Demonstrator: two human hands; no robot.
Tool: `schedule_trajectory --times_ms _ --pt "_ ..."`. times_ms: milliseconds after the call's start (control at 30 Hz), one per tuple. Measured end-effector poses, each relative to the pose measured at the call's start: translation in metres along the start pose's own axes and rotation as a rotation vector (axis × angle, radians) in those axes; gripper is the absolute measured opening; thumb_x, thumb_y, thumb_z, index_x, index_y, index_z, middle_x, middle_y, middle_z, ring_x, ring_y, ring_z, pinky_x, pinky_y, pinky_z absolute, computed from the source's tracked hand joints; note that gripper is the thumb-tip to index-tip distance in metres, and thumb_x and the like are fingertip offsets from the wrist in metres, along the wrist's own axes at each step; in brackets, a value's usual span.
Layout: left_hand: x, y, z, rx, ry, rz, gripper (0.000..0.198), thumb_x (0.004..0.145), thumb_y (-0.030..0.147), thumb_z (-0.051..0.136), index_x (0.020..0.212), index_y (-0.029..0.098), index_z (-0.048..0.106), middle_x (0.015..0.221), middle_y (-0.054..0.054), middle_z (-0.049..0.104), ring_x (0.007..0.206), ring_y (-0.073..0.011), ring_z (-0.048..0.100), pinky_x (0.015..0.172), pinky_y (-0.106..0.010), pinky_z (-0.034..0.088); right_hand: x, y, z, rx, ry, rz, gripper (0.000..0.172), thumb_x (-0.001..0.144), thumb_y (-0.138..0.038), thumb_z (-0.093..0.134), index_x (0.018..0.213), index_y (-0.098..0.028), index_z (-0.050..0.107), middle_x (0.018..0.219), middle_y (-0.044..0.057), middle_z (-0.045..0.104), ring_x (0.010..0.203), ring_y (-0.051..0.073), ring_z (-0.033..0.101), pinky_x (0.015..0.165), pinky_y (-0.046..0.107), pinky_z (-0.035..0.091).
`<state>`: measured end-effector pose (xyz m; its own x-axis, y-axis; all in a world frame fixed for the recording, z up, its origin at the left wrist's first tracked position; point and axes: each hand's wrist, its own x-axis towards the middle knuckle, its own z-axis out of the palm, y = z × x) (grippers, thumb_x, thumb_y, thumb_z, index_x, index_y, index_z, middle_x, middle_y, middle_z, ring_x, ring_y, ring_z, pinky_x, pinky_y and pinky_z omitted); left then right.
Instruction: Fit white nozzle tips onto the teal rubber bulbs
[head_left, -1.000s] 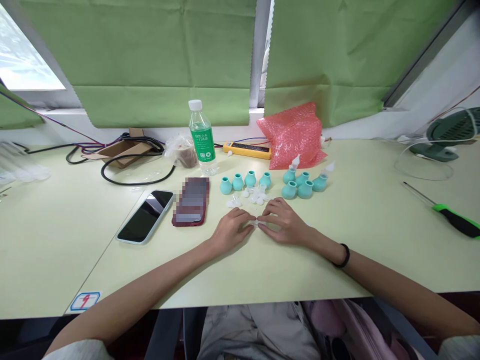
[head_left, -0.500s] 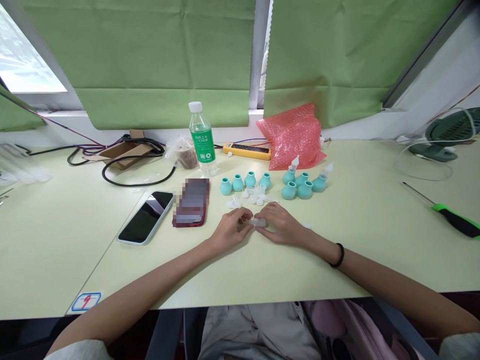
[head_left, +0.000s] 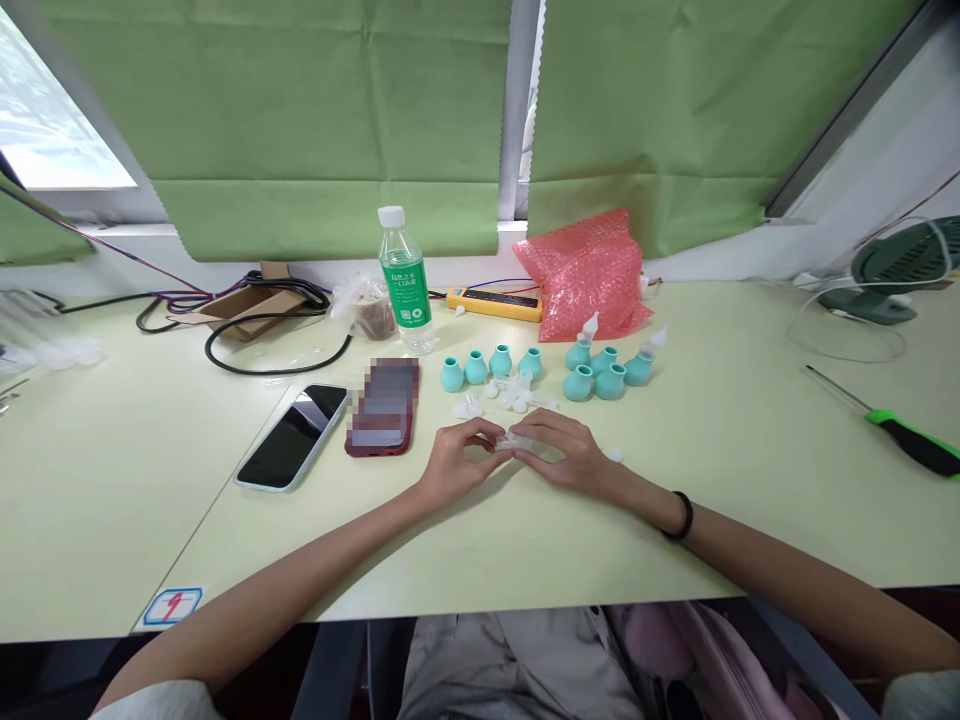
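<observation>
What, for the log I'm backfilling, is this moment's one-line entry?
left hand: pinching clear plastic piece | right hand: pinching same piece | nearby: teal bulbs, loose clear parts | surface: table

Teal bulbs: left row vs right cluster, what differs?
Left row has four bulbs in a line; right cluster has five, bunched. Left row bulbs are all bare-necked; two in the right cluster carry clear nozzles. Both are teal, upright, beyond the left hand and right hand, which pinch a clear part.
</observation>
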<state>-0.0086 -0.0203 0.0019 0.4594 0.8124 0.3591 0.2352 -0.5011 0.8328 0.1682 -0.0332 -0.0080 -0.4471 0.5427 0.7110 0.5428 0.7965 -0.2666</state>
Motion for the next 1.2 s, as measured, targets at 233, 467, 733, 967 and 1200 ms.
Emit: schedule_trajectory --times_ms 233,467,733,967,1200 --pt "0.000 0.003 0.000 -0.149 0.022 -0.054 0.025 0.063 0.029 0.060 0.082 0.013 0.056 0.077 -0.005 0.056 0.071 -0.0129 0.052 0.066 -0.026 0.047 0.001 -0.001 0.000 0.016 0.021 0.008 0.024 0.070 -0.015 0.055 0.093 -0.019 0.051 0.082 0.005 0.058 0.079 0.015 0.053 0.066 0.028 0.046" --pt "0.007 -0.004 -0.004 -0.512 -0.190 -0.347 0.029 0.062 0.032 0.061 0.079 0.009 0.060 0.069 -0.006 0.060 0.054 -0.0097 0.052 0.057 -0.026 0.044 0.003 -0.005 -0.006 -0.028 -0.030 -0.080 0.025 0.070 -0.017 0.054 0.095 -0.020 0.050 0.085 0.006 0.057 0.080 0.017 0.052 0.067 0.032 0.045" --pt "0.009 -0.013 -0.006 -0.659 -0.070 -0.489 0.026 0.051 0.022 0.070 0.071 0.009 0.061 0.064 -0.005 0.059 0.054 -0.0103 0.053 0.060 -0.027 0.042 0.009 0.028 -0.020 -0.262 0.047 0.166 0.023 0.070 -0.026 0.052 0.090 -0.016 0.052 0.083 0.009 0.056 0.080 0.020 0.052 0.069 0.035 0.044" --pt "0.009 -0.008 -0.006 -0.672 -0.091 -0.477 0.023 0.054 0.022 0.068 0.070 0.009 0.057 0.067 -0.004 0.058 0.056 -0.0100 0.053 0.061 -0.027 0.043 0.002 0.038 -0.012 -0.516 -0.189 0.275 0.024 0.072 -0.029 0.048 0.091 -0.015 0.054 0.081 0.009 0.058 0.078 0.022 0.051 0.064 0.034 0.043" --pt "0.009 -0.005 -0.006 -0.745 -0.130 -0.412 0.035 0.071 0.034 0.053 0.097 0.012 0.051 0.063 -0.003 0.054 0.055 -0.0101 0.050 0.054 -0.027 0.043 0.035 0.053 -0.025 -0.566 -0.030 0.222 0.032 0.073 -0.023 0.046 0.104 -0.014 0.047 0.105 0.013 0.049 0.098 0.026 0.044 0.073 0.037 0.041"
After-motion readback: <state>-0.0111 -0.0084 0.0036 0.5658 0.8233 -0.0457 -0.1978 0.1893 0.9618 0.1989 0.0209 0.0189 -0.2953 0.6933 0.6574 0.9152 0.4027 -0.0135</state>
